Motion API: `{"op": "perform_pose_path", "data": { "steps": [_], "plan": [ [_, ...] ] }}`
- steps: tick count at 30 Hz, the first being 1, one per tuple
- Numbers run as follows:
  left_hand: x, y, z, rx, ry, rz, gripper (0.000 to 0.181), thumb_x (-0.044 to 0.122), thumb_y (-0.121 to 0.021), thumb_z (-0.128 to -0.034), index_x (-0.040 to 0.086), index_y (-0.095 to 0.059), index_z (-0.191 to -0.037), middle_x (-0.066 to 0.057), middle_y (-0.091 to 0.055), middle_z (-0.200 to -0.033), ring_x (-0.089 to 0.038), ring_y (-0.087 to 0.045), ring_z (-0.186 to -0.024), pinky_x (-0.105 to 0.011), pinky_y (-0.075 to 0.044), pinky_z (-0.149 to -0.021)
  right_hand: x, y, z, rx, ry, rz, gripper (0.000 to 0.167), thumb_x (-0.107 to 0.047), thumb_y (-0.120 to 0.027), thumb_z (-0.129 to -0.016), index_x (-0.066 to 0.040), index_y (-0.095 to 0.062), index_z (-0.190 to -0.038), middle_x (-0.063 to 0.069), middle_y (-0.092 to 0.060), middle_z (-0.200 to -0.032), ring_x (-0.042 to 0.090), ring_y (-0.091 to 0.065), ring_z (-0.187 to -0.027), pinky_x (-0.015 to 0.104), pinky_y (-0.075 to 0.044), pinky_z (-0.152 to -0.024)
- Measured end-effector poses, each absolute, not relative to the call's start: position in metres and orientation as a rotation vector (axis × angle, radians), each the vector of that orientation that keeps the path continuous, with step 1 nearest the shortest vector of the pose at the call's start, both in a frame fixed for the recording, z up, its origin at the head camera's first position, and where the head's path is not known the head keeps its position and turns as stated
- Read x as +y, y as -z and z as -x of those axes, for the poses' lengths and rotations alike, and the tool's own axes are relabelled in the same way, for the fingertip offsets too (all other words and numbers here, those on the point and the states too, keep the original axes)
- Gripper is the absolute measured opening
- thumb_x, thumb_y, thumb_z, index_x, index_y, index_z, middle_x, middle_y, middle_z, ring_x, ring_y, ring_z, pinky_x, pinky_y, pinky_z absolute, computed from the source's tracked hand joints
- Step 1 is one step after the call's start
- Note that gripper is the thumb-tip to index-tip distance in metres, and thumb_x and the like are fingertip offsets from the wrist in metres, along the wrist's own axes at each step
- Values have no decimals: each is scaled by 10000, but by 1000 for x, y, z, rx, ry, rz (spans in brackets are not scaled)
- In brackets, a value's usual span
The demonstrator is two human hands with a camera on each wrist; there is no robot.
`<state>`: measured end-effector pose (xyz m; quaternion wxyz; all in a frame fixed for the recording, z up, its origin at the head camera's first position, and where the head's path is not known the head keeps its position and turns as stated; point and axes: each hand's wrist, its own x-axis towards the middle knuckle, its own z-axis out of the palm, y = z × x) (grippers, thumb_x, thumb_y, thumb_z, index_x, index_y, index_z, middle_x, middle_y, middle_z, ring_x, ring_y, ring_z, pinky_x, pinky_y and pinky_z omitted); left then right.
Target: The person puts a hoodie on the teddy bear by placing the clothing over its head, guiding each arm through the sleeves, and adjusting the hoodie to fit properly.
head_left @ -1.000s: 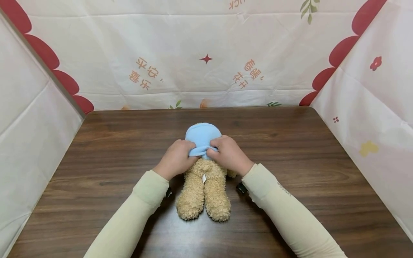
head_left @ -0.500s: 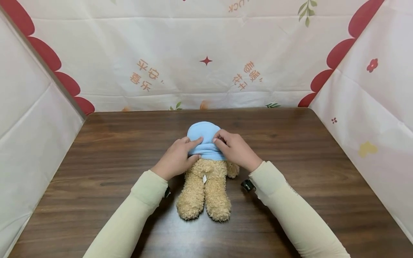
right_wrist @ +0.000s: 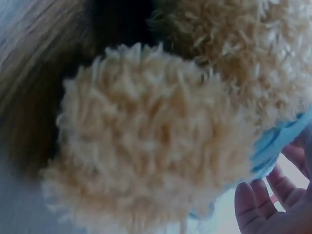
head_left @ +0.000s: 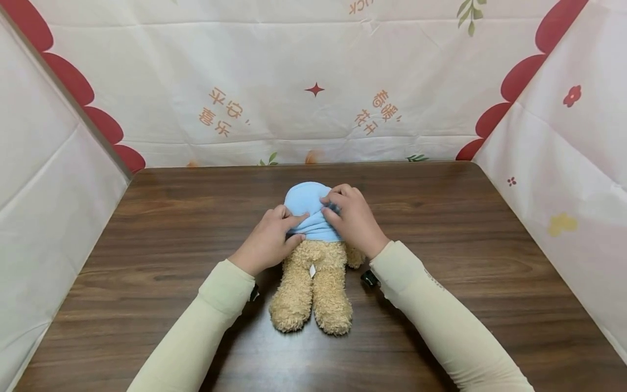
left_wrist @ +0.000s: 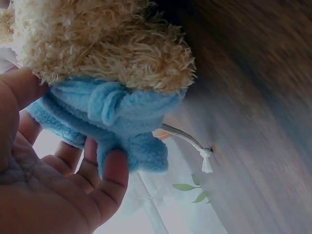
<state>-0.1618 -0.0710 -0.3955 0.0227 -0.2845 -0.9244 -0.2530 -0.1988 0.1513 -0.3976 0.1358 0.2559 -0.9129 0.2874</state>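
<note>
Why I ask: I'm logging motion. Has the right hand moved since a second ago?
Yes: in the head view, the right hand has shifted forward, closer to the table's far edge.

Plush, fleece, wood grain.
The toy (head_left: 330,296) is covered in shaggy pile; the garment (head_left: 305,200) is made of matt cloth; the table (head_left: 166,245) is finished slightly glossy.

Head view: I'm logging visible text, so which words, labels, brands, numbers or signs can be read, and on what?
"平安喜乐": orange, flipped, on the backdrop.
"春暖花开": orange, flipped, on the backdrop.
"CK": cut off at the top edge, on the backdrop.
Right sleeve: lettering too small to read.
White tag on the plush toy: nothing readable.
</note>
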Motion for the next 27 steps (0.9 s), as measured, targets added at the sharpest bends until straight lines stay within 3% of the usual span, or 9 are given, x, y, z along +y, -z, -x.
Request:
{"op": "perform_pose_path", "data": {
  "steps": [5,9,13,17,21,27],
  "plan": [
    [-69,397,160,-2836,753,869,472,230,-669,-968,133,-556,-1416,-73,-483,-1042,-243,-396,-882,-366,-365,-778,149,399,198,-2640,-812,-721,104,-133,-636,-983,-87,-729,-977,63,-596,-1057,260,-501,-938,396,-417,-805],
    [-67,399,160,-2786,722,840,454,234,-688,-954,116,-596,-1383,-136,-468,-1202,-286,-395,-984,-390,-400,-810,147,398,193,-2636,-819,-719,98,-119,-587,-1007,-97,-676,-972,56,-599,-1045,255,-492,-920,396,-417,-791],
    [-64,400,161,-2744,732,832,463,226,-696,-946,69,-590,-1369,-200,-369,-1437,-348,-420,-1161,-440,-445,-918,146,398,188,-2640,-873,-704,94,-113,-540,-1027,-94,-626,-992,52,-584,-984,217,-509,-801,371,-436,-717],
    [-65,401,163,-2721,837,848,568,180,-714,-931,23,-492,-1430,-193,-368,-1475,-338,-455,-1287,-443,-418,-1028,146,396,187,-2667,-931,-698,110,-114,-506,-1041,-90,-606,-1003,41,-559,-882,179,-489,-690,349,-425,-659],
    [-65,402,164,-2726,895,850,663,163,-732,-917,7,-417,-1479,-177,-395,-1439,-306,-494,-1275,-417,-419,-1036,149,395,190,-2728,-1011,-757,122,-125,-462,-1057,-111,-556,-980,42,-485,-770,180,-432,-610,348,-394,-604],
    [-62,405,165,-2754,908,783,622,161,-737,-912,21,-457,-1449,-154,-389,-1388,-281,-573,-1114,-403,-487,-927,156,400,194,-2759,-1216,-945,159,-160,-408,-1078,-140,-516,-962,50,-411,-728,187,-387,-584,337,-364,-581]
  ]
}}
